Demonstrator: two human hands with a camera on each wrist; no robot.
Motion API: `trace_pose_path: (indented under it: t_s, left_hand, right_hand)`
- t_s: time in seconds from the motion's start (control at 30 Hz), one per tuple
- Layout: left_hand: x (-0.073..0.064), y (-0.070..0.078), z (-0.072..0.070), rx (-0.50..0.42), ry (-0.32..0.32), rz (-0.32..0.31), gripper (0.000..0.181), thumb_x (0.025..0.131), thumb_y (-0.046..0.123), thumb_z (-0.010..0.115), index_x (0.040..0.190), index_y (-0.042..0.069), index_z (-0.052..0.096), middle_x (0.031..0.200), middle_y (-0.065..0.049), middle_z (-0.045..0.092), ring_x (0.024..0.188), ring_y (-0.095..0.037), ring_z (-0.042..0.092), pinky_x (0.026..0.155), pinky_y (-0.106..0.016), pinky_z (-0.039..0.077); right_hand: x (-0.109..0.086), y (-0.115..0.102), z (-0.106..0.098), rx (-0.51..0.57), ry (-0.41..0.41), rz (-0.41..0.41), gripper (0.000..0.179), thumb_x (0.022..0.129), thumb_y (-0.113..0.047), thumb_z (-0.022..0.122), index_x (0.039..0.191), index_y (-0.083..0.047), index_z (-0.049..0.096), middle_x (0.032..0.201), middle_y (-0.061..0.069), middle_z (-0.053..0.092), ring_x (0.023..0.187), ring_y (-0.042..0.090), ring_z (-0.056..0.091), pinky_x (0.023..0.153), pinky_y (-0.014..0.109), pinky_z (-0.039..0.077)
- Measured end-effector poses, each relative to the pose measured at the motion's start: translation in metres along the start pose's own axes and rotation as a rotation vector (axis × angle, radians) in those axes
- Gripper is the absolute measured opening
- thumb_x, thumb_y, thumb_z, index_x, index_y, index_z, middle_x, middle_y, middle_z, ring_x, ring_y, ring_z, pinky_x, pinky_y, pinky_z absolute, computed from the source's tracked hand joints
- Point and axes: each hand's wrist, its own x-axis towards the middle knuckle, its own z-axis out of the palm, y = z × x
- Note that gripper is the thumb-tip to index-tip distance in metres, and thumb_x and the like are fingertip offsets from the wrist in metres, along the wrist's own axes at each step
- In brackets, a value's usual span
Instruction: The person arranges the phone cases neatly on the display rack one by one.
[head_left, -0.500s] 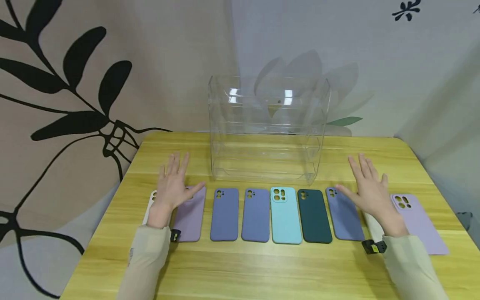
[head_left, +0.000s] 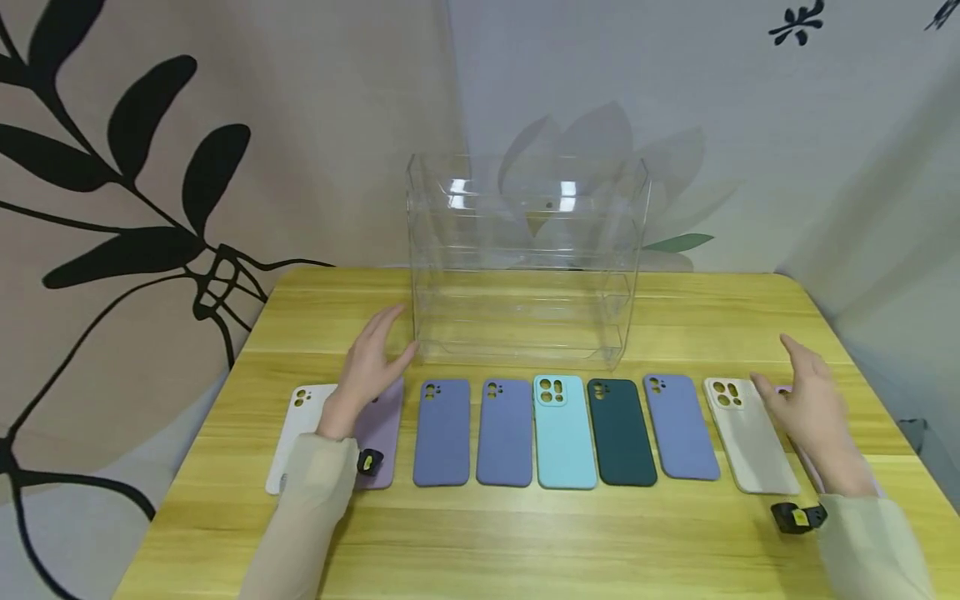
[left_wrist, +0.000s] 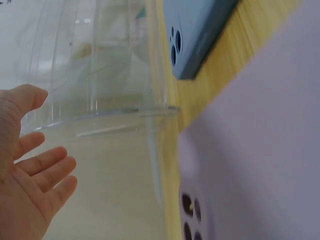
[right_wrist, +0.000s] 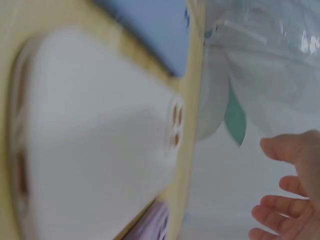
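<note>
A row of phone cases lies on the table. My left hand (head_left: 365, 367) hovers over the mauve phone case (head_left: 384, 425), fingers extended and holding nothing; the white phone case (head_left: 300, 429) lies to its left. My right hand (head_left: 813, 408), also holding nothing with loosely bent fingers, is above the lilac phone case (head_left: 806, 462), hiding most of it. Beside that lies the cream phone case (head_left: 753, 442), large in the right wrist view. Between the hands are two blue-violet cases (head_left: 442, 442), a light blue case (head_left: 567, 446), a dark green case (head_left: 622, 437) and another blue-violet case (head_left: 682, 433).
Behind the row stands a clear plastic tiered rack (head_left: 517, 354), its left front corner close to the left hand's thumb. The wooden table (head_left: 480, 542) meets a patterned curtain (head_left: 337, 125) at the back.
The right hand has moved right and turned on edge, uncovering the cream case and covering the lilac one. The left hand has shifted slightly right and turned, revealing more of the white case.
</note>
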Motion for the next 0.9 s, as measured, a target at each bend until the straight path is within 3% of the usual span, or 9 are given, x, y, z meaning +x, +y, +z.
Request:
trace_pose_path:
  t_s: [0.23, 0.5, 0.73, 0.9]
  left_hand:
    - [0.011, 0.001, 0.012, -0.165, 0.051, 0.017, 0.065, 0.087, 0.004, 0.062, 0.140, -0.009, 0.028, 0.137, -0.028, 0.041, 0.121, -0.041, 0.044, 0.100, -0.051, 0.037]
    - [0.021, 0.000, 0.026, -0.285, 0.163, 0.044, 0.056, 0.087, -0.003, 0.058, 0.136, -0.012, 0.033, 0.128, -0.030, 0.046, 0.110, -0.043, 0.050, 0.089, -0.051, 0.046]
    - [0.027, 0.002, 0.031, -0.390, 0.213, -0.063, 0.050, 0.086, -0.011, 0.053, 0.133, -0.012, 0.037, 0.124, -0.030, 0.048, 0.107, -0.043, 0.051, 0.086, -0.049, 0.049]
    - [0.031, 0.019, 0.022, -0.425, 0.218, -0.098, 0.045, 0.086, -0.015, 0.051, 0.129, -0.016, 0.039, 0.120, -0.034, 0.048, 0.103, -0.047, 0.051, 0.080, -0.055, 0.049]
  right_hand:
    - [-0.012, 0.030, -0.004, -0.026, -0.038, 0.113, 0.065, 0.089, -0.011, 0.057, 0.141, 0.012, 0.024, 0.131, 0.043, 0.032, 0.116, 0.060, 0.031, 0.092, 0.069, 0.026]
    - [-0.021, 0.055, -0.002, -0.069, -0.158, 0.192, 0.075, 0.092, -0.030, 0.057, 0.139, 0.016, 0.022, 0.127, 0.048, 0.029, 0.111, 0.064, 0.029, 0.083, 0.072, 0.028]
    - [-0.024, 0.064, 0.001, -0.091, -0.222, 0.206, 0.079, 0.089, -0.031, 0.062, 0.134, 0.021, 0.024, 0.119, 0.049, 0.034, 0.104, 0.063, 0.034, 0.080, 0.071, 0.033]
    - [-0.024, 0.070, 0.002, -0.093, -0.246, 0.211, 0.080, 0.086, -0.030, 0.065, 0.131, 0.024, 0.026, 0.115, 0.050, 0.035, 0.099, 0.061, 0.039, 0.076, 0.068, 0.037]
